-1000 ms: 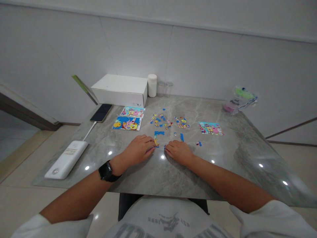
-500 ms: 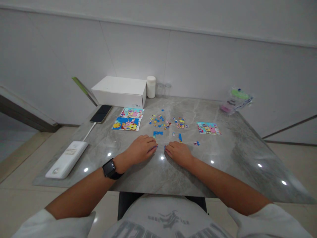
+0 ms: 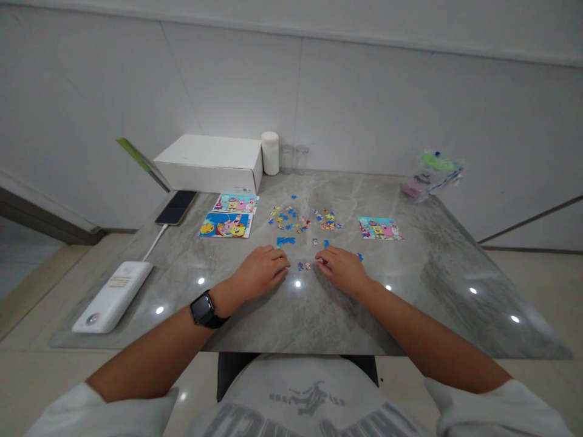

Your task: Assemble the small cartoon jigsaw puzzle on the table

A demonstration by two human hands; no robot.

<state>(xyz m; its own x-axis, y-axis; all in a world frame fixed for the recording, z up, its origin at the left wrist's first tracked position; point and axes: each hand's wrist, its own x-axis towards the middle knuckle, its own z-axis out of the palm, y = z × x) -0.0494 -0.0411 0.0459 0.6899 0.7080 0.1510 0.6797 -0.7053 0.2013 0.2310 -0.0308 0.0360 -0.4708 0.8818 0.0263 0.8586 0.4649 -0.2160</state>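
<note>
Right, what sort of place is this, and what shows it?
Probably a room in a home or small office; which one, I can't tell. A grey marbled table stands by a plain pale wall, with jigsaw pieces and a phone on it.

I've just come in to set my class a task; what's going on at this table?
Someone is handling jigsaw pieces on a grey table. The left hand and right hand flank a few small pieces; whether either grips one is unclear. Beyond the left hand lies a blue section, then loose pieces in two clusters, with picture cards to both sides.
</note>
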